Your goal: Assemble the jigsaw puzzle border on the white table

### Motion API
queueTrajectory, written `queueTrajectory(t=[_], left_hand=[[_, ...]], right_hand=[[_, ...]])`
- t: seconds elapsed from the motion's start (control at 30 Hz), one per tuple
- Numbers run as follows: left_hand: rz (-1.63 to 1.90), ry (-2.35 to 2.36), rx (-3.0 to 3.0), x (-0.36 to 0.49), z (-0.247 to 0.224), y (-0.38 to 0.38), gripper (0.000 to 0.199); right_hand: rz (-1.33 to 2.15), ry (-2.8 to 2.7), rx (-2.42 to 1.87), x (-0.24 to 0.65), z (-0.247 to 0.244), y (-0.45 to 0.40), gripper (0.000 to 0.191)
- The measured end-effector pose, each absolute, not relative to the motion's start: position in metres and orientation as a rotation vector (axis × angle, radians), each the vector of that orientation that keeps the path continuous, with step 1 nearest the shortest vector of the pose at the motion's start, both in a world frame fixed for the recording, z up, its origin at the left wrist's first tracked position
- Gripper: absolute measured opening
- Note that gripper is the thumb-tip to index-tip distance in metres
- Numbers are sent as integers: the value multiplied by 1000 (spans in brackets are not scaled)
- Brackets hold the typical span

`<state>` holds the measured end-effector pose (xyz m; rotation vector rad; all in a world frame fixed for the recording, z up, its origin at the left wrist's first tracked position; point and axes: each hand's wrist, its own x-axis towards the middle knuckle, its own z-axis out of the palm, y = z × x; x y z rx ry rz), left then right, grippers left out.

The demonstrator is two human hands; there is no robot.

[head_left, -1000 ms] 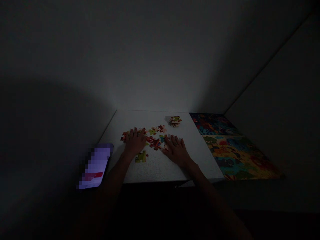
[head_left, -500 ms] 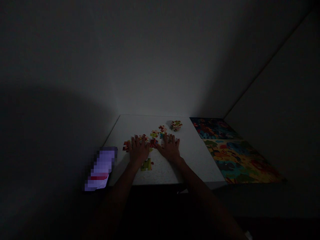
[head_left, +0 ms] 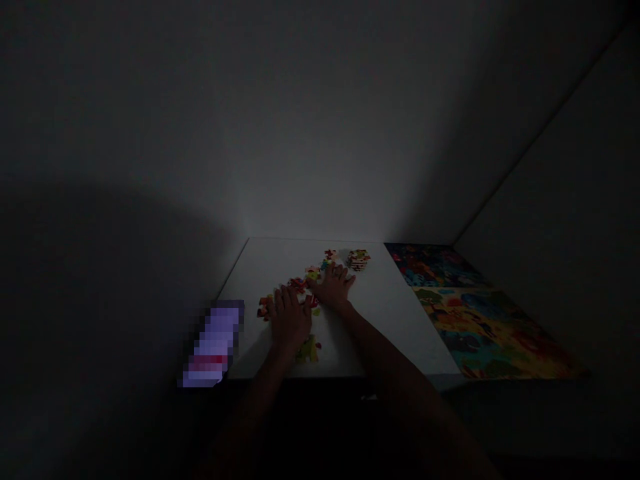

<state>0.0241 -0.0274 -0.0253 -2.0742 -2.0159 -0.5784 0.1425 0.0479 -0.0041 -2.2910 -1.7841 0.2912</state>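
My left hand point(head_left: 289, 317) lies palm down on a loose group of red jigsaw puzzle pieces point(head_left: 299, 287), its fingers pointing forward. Just ahead and to the right, my right hand point(head_left: 333, 285) rests flat with its fingers spread, touching pieces near its fingertips. Behind my left wrist lies a green-yellow cluster of joined puzzle pieces point(head_left: 307, 349), partly hidden by the hand. A small stack of puzzle pieces point(head_left: 358, 260) stands beyond my right fingertips. Neither hand appears to hold anything.
The white table point(head_left: 385, 333) ends at a wall behind and a wall on the right. A colourful picture board or puzzle point(head_left: 480, 313) lies to its right. A glowing phone point(head_left: 214, 343) with a pixelated screen lies by the left edge. The room is dim.
My right hand has slid forward and left, crossing closer to my left hand. The loose pieces now sit in a tighter group, and the view has shifted slightly.
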Motion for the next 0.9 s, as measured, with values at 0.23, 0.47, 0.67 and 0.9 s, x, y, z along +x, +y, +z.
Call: queueTrajectory(t=[0.23,0.47,0.67,0.9], left_hand=[[-671,-2017,-2005,36,-31,-34,62],[-555,-2072,-2137,47,-17,-48,61],[-365,-2012,-2266,47,-15,-51,60],[-261,-1887,-2482,52,-18,-49,64]], right_hand=[[348,-1780,-2278,128,-6,68,110],[358,-1801,-2288,103,-5,87,115],[315,-2052,-2125,85,2,92,110],[397,-2380,-1884,69,20,83,90]])
